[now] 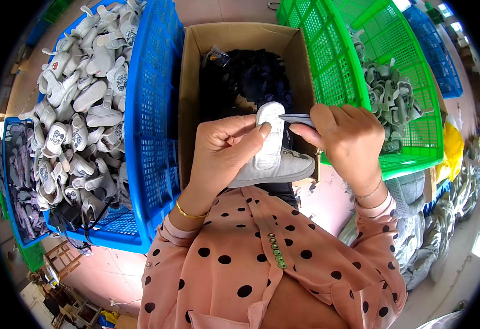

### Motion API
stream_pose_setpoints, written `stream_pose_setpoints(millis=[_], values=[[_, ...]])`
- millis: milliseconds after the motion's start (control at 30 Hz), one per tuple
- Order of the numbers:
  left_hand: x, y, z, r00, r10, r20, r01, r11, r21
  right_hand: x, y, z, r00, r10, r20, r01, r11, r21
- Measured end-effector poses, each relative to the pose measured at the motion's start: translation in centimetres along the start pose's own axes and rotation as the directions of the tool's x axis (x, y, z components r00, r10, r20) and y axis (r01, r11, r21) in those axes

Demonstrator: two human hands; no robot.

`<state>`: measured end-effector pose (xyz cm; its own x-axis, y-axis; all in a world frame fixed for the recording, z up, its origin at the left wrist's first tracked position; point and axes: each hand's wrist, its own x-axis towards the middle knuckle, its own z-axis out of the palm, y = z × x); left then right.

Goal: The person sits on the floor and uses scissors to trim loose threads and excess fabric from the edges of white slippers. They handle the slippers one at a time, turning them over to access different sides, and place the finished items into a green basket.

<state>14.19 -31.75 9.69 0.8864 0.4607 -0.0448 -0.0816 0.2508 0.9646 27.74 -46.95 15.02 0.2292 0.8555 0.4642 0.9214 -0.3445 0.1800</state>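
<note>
My left hand [226, 145] is closed, pinching the raised flap of a small grey shoe [289, 166] between thumb and fingers. The flap's white inner side [271, 148] is turned up, and the shoe body hangs just below, its toe to the right. My right hand [349, 134] is closed round grey metal thread snips [297, 118]. Their pointed tip touches, or lies very close to, the flap's right edge near its top. The handle end is hidden in my palm.
An open cardboard box [240, 34] with dark pieces stands beyond my hands. At left, a blue crate [155, 71] brims with small grey shoes [92, 96]. A green crate [327, 52] at right holds greenish-grey shoes [390, 98]. A black device with a cable [67, 215] sits by the blue crate's near edge.
</note>
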Motion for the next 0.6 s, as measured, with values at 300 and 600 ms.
stream_pose_setpoints(millis=[300,600], values=[[1.0,0.4,0.0,0.998,-0.026,-0.064,0.039,0.979,0.202,-1.3,1.0,1.8,0.89,0.396,0.225,-0.429,0.563,0.706],[-0.2,-1.0,0.4,0.997,-0.018,-0.071,0.029,0.987,0.158,-2.6,-3.5,4.9,0.965,0.226,0.135,-0.262,0.79,0.554]])
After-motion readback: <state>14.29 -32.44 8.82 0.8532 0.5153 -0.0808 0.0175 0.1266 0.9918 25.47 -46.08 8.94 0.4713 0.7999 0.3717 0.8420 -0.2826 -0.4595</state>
